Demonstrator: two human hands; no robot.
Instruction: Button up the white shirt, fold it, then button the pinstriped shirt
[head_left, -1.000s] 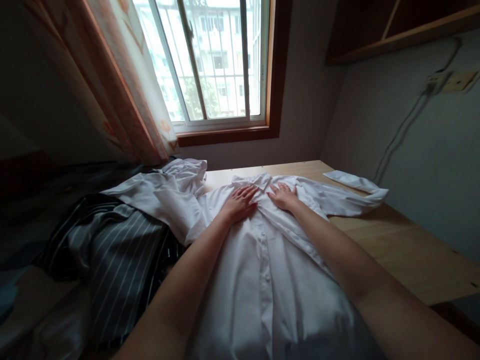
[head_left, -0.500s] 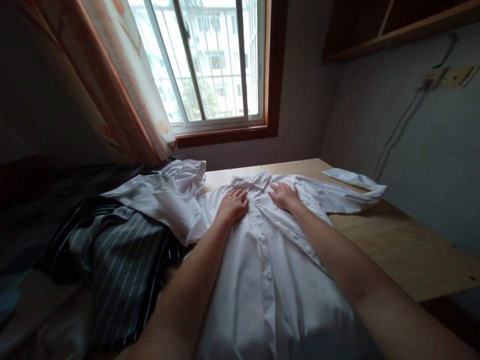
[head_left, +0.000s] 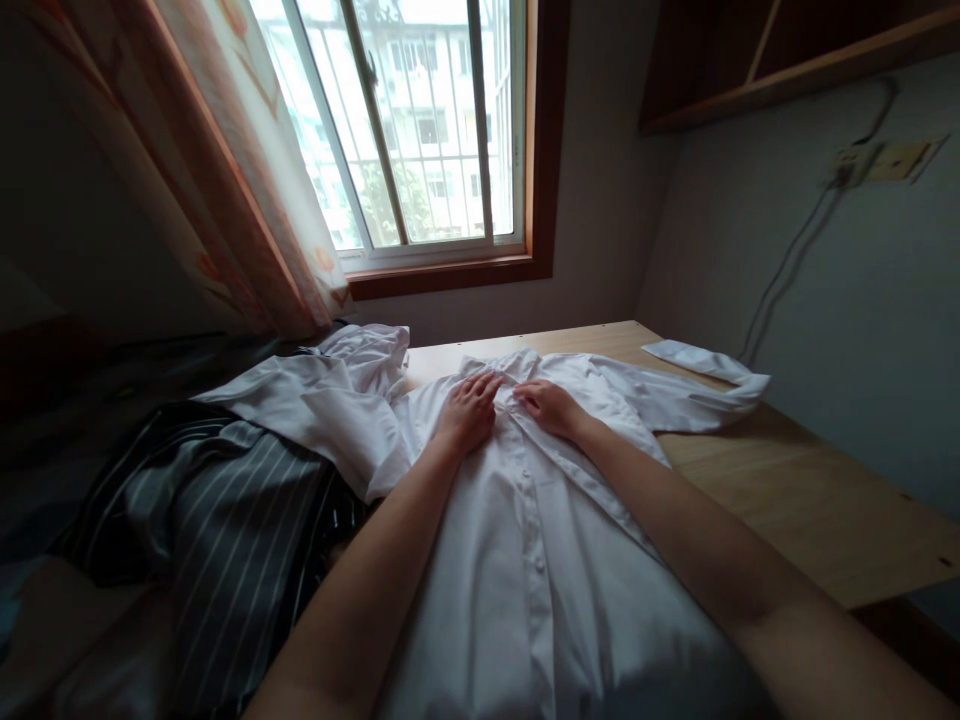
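A white button-up shirt (head_left: 480, 560) lies front side up on the wooden tabletop, its collar (head_left: 517, 362) toward the window. My left hand (head_left: 468, 412) rests flat on the cloth just below the collar, left of the button strip, fingers stretched. On the other side of the strip, my right hand (head_left: 553, 407) touches the cloth with slightly bent fingers pointing left, the fingertips close to the strip. No cloth is visibly gripped by either hand. One sleeve (head_left: 697, 395) extends right and folds back at its cuff.
Dark striped fabric (head_left: 232, 550) and crumpled white cloth (head_left: 315, 400) lie at the left. The wooden tabletop (head_left: 795, 500) shows on the right. Beyond are a window (head_left: 420, 150), a curtain (head_left: 225, 180), a wall shelf (head_left: 810, 75) and a socket with a cord (head_left: 855, 165).
My right hand has slid left and slightly toward me, nearer the button strip, its fingers drawn closer together. My left hand stays in nearly the same place on the shirt.
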